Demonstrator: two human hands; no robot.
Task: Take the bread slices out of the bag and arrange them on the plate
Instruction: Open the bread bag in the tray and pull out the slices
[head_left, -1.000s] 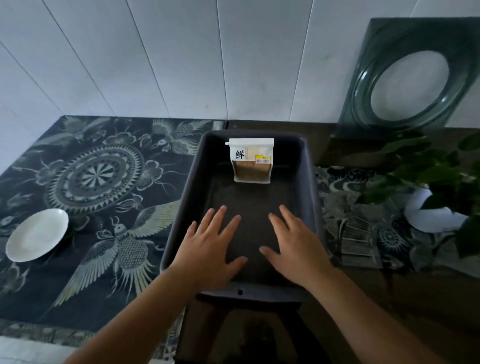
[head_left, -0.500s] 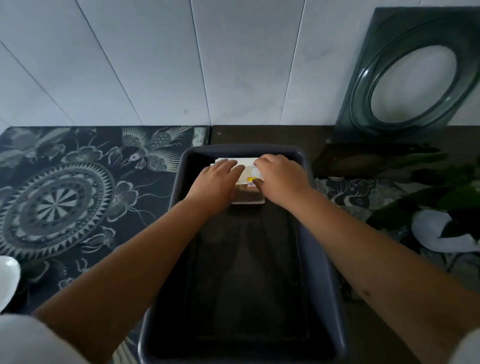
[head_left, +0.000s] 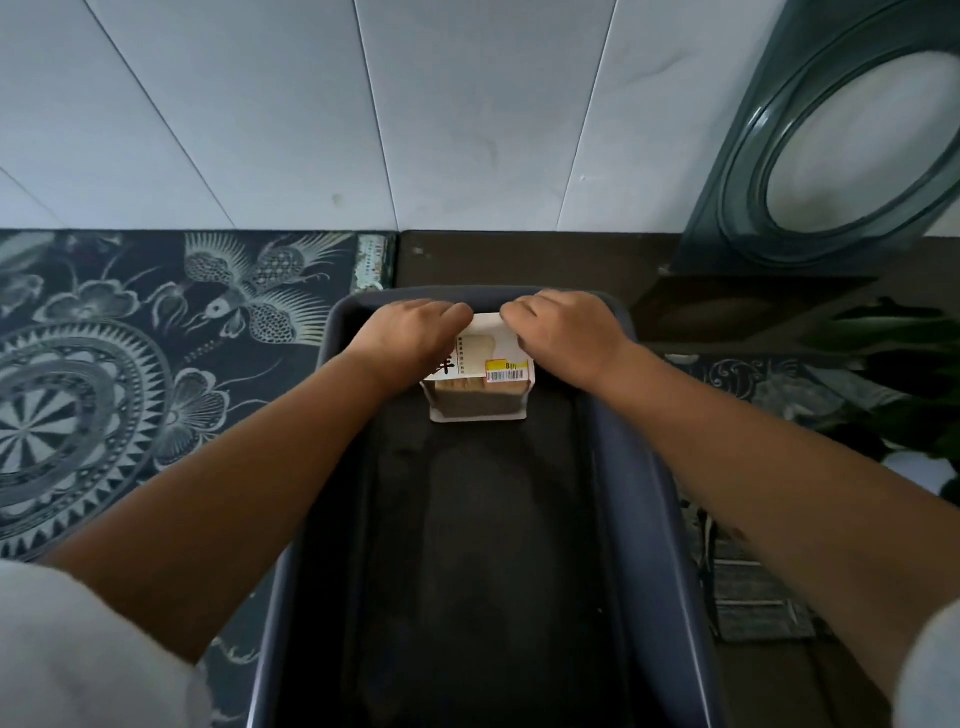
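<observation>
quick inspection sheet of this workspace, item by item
surface: dark table, patterned cloth on its left part
job's things: bread bag upright at the far end of the grey bin; bread still inside; plate not in view
clutter: green plant at right, with a white object under its leaves
grippers: left hand and right hand both grip the bag's top, one on each side
cables: nothing seen
surroundings: white panelled wall; dark green frame with an oval opening leans against it
</observation>
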